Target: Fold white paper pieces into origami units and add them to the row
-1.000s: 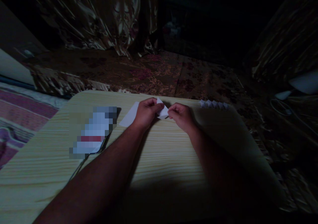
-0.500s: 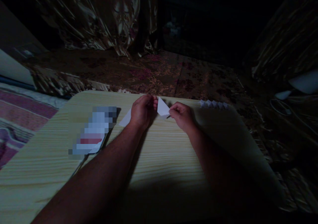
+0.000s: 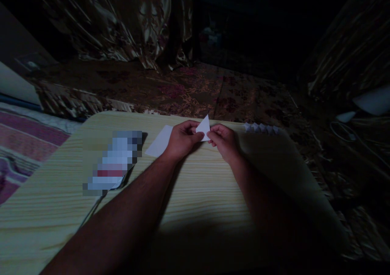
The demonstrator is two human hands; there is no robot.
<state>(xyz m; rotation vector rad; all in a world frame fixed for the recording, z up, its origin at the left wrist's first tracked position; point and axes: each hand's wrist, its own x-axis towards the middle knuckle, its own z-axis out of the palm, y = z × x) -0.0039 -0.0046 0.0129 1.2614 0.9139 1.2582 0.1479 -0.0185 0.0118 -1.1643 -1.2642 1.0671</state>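
Left hand (image 3: 184,139) and right hand (image 3: 222,139) are close together, both pinching a folded white paper triangle (image 3: 204,125) between them, near the far edge of the wood-grain table (image 3: 195,198). The left thumb lies flat over its lower left part, probably to keep the layers pressed together, while the right fingertips grip the lower right corner, seemingly to steady or work that edge. One point sticks up clear of both hands; whether the paper touches the tabletop I cannot tell.

Just beside the left hand lies a flat white paper sheet (image 3: 157,143), within easy reach. Beyond the right hand, small spiky paper pieces (image 3: 262,128) stand in a neat row at the far edge, presumably to leave working room. Farther left rests what appears to be a smartphone (image 3: 117,157) (pixelated, so its screen is unreadable), with a cable (image 3: 91,212) running toward the person.
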